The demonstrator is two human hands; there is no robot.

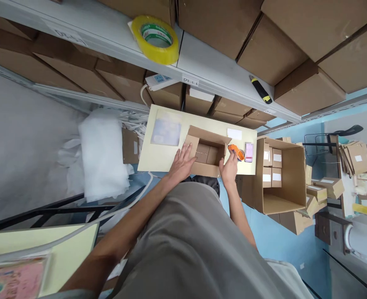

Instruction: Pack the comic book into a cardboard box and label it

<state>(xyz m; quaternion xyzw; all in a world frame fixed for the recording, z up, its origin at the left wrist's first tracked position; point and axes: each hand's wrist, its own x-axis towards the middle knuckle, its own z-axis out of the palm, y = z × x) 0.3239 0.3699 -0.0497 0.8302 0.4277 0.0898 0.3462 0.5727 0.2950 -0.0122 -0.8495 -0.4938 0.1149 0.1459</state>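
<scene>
Left hand (181,162) is spread wide, fingers fanned flat against the left flap of the open cardboard box (206,154). It is pressing, not gripping. Right hand (229,168) sits at the box's right wall, fingertips up against the orange tape dispenser (236,151); whether it actually grips it I cannot tell. The box stands in the middle of the pale yellow surface (158,158), flaps up, with smaller brown boxes inside. Just right of the dispenser lies a pink packet (249,151), a white label (235,133) behind it, and a clear bag (166,129) off to the left. Beyond the surface's right edge stands a large carton (291,195) with labelled little boxes inside. Up on the shelf (202,62) are a yellow tape roll (156,38) and a black-and-yellow knife (261,90).
</scene>
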